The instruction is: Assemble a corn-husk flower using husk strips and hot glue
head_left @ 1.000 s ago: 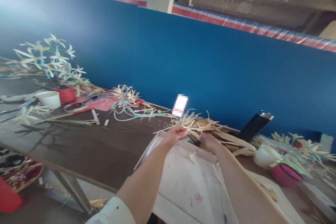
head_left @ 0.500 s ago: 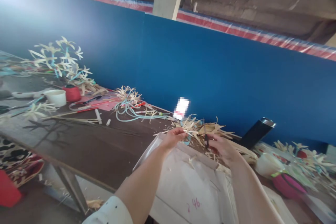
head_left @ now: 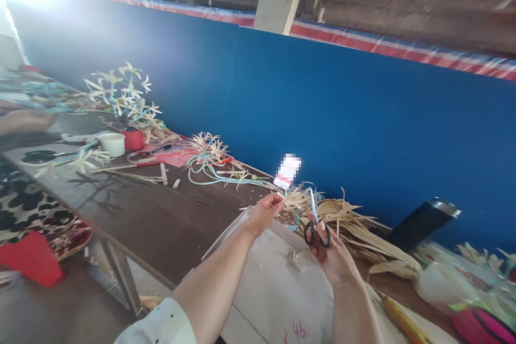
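Note:
My right hand (head_left: 328, 250) is wrapped round a pair of scissors (head_left: 314, 207) with black finger loops, the blades pointing up and away from me. Thumb and fingers of my left hand (head_left: 262, 215) are pinched on a thin pale strip (head_left: 281, 197), mostly hidden by the fingertips. Just beyond both hands lies a pile of dry, straw-coloured husk pieces (head_left: 296, 200). Longer dried husks (head_left: 346, 212) spread to the right of the scissors. Beneath my forearms is a whitish sheet or flattened carton (head_left: 278, 279) with pink handwriting.
Husk flowers (head_left: 121, 91) on blue stems, a white cup (head_left: 113, 144) and a red spool (head_left: 133, 140) stand at left on the brown table (head_left: 161, 226). A black flask (head_left: 423, 220) leans at right by a yellow-handled tool (head_left: 403, 320). Another person's hand (head_left: 26, 121) is far left.
My right hand has turned, so the scissors now stand upright in plain view. My left hand stays near the husk pile, still pinching. The view has swung left, bringing in another person's hand.

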Tool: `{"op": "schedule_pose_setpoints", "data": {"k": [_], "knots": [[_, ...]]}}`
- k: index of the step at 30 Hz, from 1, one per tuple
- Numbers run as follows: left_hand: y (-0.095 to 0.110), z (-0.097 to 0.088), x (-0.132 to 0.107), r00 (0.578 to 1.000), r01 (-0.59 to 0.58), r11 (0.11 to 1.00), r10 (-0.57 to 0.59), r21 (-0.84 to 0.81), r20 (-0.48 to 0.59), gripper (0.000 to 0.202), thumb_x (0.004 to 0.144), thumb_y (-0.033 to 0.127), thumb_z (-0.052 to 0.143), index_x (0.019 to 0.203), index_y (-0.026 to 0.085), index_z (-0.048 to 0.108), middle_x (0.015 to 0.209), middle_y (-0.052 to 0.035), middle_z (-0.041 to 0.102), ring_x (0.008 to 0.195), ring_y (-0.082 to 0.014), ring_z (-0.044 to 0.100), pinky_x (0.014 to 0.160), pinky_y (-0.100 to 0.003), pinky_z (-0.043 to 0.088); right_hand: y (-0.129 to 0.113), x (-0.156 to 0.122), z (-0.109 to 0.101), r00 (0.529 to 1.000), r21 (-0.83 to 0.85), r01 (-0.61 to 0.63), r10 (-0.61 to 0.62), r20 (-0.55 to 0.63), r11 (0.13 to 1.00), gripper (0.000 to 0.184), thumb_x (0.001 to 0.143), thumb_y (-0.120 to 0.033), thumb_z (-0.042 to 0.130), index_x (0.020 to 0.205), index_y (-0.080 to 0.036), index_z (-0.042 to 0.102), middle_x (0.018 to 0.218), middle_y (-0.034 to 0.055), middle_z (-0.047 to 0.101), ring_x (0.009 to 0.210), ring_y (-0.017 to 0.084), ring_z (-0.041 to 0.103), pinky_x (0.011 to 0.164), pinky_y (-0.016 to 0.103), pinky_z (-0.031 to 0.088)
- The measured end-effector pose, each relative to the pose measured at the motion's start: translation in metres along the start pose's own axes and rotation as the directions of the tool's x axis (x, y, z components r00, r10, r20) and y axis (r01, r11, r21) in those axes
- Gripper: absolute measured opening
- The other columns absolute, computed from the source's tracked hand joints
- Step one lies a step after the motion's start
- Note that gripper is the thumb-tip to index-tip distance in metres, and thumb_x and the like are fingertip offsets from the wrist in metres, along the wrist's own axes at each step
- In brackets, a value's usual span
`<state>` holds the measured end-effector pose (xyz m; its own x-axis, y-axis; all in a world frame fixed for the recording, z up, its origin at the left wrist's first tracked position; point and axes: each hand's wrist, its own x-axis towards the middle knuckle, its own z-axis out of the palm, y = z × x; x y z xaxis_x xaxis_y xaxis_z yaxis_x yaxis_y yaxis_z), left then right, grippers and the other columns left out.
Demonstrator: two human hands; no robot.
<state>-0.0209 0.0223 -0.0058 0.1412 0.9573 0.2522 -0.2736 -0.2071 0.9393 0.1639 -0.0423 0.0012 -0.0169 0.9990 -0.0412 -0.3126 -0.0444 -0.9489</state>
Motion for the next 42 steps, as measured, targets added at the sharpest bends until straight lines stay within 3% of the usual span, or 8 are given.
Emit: {"op": "schedule_pose_setpoints", "data": {"k": [5, 11, 17, 26, 34, 42], "knots": [[0.0, -0.004, 0.002, 0.997, -0.07, 0.995, 0.072, 0.068, -0.02, 0.02, 0.074, 0.034, 0.057, 0.083, 0.016, 0.055, 0.076, -0.0001, 0.054, 0.073, -0.0111, 0.048, 0.071, -0.022, 0.035, 0.0, -0.006, -0.001, 0.999, -0.117, -0.027, 0.031, 0.036, 0.993, 0.044, 0.073, -0.045, 0.065, 0.112, -0.025, 0.059, 0.075, 0.0016, 0.058, 0.065, 0.012, 0.051, 0.049, 0.019, 0.037], [-0.004, -0.008, 0.003, 0.998, -0.059, 0.992, 0.06, 0.114, -0.009, 0.017, 0.076, 0.034, 0.054, 0.081, 0.018, 0.054, 0.07, 0.0026, 0.05, 0.066, -0.0098, 0.043, 0.068, -0.022, 0.033, -0.004, -0.011, 0.006, 0.995, -0.258, -0.018, 0.043, 0.093, 0.966, 0.045, 0.069, -0.049, 0.067, 0.105, -0.022, 0.063, 0.071, 0.0016, 0.057, 0.058, 0.011, 0.048, 0.047, 0.02, 0.034], [-0.001, -0.011, 0.003, 0.996, -0.091, 0.985, 0.089, 0.149, 0.024, 0.017, 0.076, 0.033, 0.054, 0.08, 0.017, 0.054, 0.072, 0.0019, 0.05, 0.069, -0.0107, 0.043, 0.07, -0.022, 0.033, -0.004, -0.011, 0.006, 0.995, -0.293, -0.02, 0.047, 0.084, 0.956, 0.043, 0.068, -0.05, 0.068, 0.101, -0.023, 0.065, 0.068, 0.0012, 0.057, 0.059, 0.011, 0.048, 0.052, 0.021, 0.038], [-0.002, -0.014, 0.005, 0.986, -0.139, 0.987, 0.131, 0.077, 0.105, 0.018, 0.076, 0.033, 0.054, 0.083, 0.017, 0.052, 0.075, 0.0006, 0.051, 0.074, -0.0119, 0.046, 0.074, -0.023, 0.034, -0.004, -0.012, 0.006, 0.993, -0.304, -0.011, 0.047, 0.112, 0.952, 0.042, 0.07, -0.05, 0.066, 0.101, -0.022, 0.065, 0.067, 0.0005, 0.055, 0.058, 0.01, 0.045, 0.051, 0.021, 0.035], [0.0, -0.015, 0.007, 0.993, -0.089, 0.996, 0.086, 0.025, 0.083, 0.019, 0.073, 0.03, 0.057, 0.085, 0.016, 0.055, 0.076, -0.0004, 0.053, 0.076, -0.0131, 0.048, 0.077, -0.025, 0.035, -0.007, -0.013, 0.007, 0.994, -0.293, -0.018, 0.049, 0.097, 0.956, 0.045, 0.066, -0.049, 0.069, 0.101, -0.02, 0.066, 0.067, 0.0013, 0.056, 0.056, 0.011, 0.045, 0.05, 0.022, 0.033], [0.001, -0.015, 0.006, 0.994, -0.08, 0.997, 0.081, -0.016, 0.069, 0.021, 0.071, 0.032, 0.06, 0.083, 0.016, 0.056, 0.079, -0.0017, 0.055, 0.081, -0.0142, 0.049, 0.081, -0.026, 0.035, -0.005, -0.013, 0.007, 0.993, -0.284, 0.0, 0.034, 0.116, 0.959, 0.039, 0.07, -0.046, 0.067, 0.099, -0.02, 0.066, 0.065, 0.0001, 0.052, 0.054, 0.008, 0.041, 0.047, 0.019, 0.03]]}}
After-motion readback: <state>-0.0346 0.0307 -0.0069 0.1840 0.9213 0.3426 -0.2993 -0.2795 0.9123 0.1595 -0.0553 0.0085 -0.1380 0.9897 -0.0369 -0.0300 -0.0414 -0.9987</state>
